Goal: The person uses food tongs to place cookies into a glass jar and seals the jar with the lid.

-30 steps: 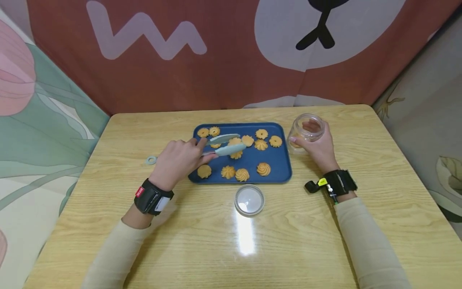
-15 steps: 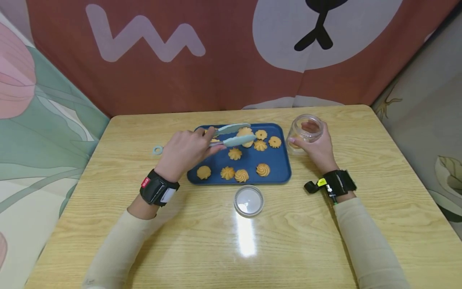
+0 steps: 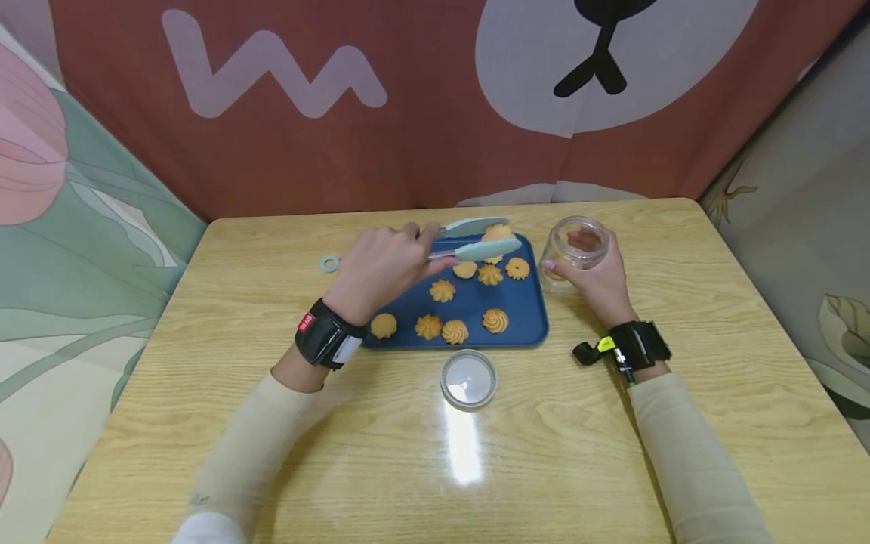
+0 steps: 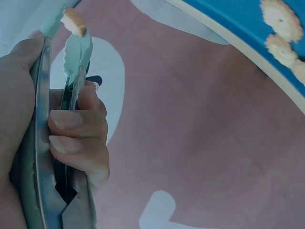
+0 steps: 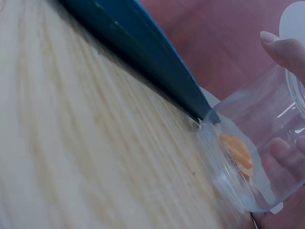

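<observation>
My left hand (image 3: 387, 264) grips a pair of tongs (image 4: 43, 124) with pale mint tips. A cookie (image 4: 74, 21) is pinched between those tips, held over the far right part of the blue tray (image 3: 469, 321) in the head view. Several golden cookies lie on the tray, among them a swirled one (image 3: 495, 320) near the front. Right of the tray, my right hand (image 3: 601, 279) holds a clear open-mouthed jar (image 3: 567, 245) upright on the table. Inside it, a cookie (image 5: 237, 155) rests at the bottom in the right wrist view.
A round clear lid (image 3: 469, 379) lies on the wooden table (image 3: 544, 453) just in front of the tray. A reddish-brown curtain with a printed animal (image 3: 435, 151) hangs behind the table's far edge. Patterned fabric covers both sides.
My left hand has moved right and away from me, carrying the tongs and lifting a cookie from the tray's middle toward the jar. The right hand and jar have stayed in place.
</observation>
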The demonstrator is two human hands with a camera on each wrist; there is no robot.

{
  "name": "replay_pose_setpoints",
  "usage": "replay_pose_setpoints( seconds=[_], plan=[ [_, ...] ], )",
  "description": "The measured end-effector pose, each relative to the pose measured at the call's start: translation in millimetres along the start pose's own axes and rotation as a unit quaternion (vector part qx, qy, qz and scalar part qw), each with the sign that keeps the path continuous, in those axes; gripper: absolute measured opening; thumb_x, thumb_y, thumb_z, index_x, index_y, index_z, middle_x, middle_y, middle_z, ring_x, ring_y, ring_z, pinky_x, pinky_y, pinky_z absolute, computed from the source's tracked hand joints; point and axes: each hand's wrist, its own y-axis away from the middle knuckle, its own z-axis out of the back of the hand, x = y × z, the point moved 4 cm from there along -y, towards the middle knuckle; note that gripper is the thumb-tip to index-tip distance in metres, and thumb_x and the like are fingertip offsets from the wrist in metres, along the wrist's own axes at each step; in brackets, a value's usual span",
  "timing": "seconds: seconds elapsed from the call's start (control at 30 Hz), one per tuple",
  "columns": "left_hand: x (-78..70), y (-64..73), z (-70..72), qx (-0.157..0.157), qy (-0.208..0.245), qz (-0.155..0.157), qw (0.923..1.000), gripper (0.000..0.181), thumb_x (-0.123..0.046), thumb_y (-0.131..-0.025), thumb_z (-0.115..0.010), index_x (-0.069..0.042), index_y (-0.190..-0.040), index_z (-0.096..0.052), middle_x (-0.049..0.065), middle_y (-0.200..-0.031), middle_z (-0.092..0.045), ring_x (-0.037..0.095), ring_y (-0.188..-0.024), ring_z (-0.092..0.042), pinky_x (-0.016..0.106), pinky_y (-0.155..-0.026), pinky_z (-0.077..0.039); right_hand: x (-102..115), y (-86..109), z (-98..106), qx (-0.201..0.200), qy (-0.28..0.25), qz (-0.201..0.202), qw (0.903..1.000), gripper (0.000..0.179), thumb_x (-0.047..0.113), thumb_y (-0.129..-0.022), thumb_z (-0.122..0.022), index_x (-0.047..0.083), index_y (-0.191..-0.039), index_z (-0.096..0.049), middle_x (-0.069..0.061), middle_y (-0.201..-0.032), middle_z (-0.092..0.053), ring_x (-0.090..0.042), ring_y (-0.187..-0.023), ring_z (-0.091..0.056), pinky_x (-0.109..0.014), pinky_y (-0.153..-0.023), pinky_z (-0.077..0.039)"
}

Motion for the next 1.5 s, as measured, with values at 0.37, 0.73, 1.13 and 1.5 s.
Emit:
replay_pose_setpoints(
  seconds=[0.37,0.73,1.13,1.5],
  plan=[
    [-6.8,-17.1,-7.2,-0.015,-0.002,-0.01,0.9998,0.057,-0.057,-0.094,-0.043,-0.004,-0.102,-0.062,0.0,-0.051,-0.039,0.013,-0.034,-0.032,0.029,-0.033,-0.027,2,-0.4,-5,0.003,0.0,0.001,1.0,0.083,0.019,-0.072,-0.083,0.007,-0.137,-0.033,-0.021,-0.13,-0.047,-0.028,-0.119,-0.045,-0.039,-0.095,-0.04],
    [-11.2,-38.2,-15.2,0.019,0.012,-0.018,0.9996,0.061,-0.058,-0.096,-0.037,-0.004,-0.116,-0.059,0.001,-0.056,-0.043,0.014,-0.038,-0.037,0.027,-0.038,-0.025,4,-3.1,-6,-0.001,0.0,0.004,1.0,0.082,0.018,-0.071,-0.083,0.007,-0.136,-0.033,-0.021,-0.129,-0.048,-0.028,-0.118,-0.045,-0.037,-0.095,-0.04],
    [-23.0,-69.4,-12.8,0.029,0.037,-0.039,0.9981,0.061,-0.057,-0.096,-0.038,-0.006,-0.121,-0.061,0.001,-0.065,-0.054,0.014,-0.041,-0.043,0.027,-0.038,-0.033,5,0.8,-1,-0.006,-0.005,0.012,0.9999,0.079,0.016,-0.072,-0.082,0.02,-0.137,-0.037,-0.012,-0.13,-0.047,-0.03,-0.118,-0.045,-0.032,-0.087,-0.039],
    [-29.3,-86.3,-26.8,0.041,0.05,-0.048,0.9968,0.057,-0.06,-0.095,-0.036,-0.011,-0.104,-0.063,-0.002,-0.058,-0.046,0.013,-0.042,-0.044,0.026,-0.039,-0.032,2,-0.1,-1,0.002,-0.023,0.013,0.9997,0.081,0.011,-0.073,-0.081,0.018,-0.138,-0.034,-0.01,-0.13,-0.047,-0.022,-0.116,-0.046,-0.034,-0.091,-0.038]
  ],
)
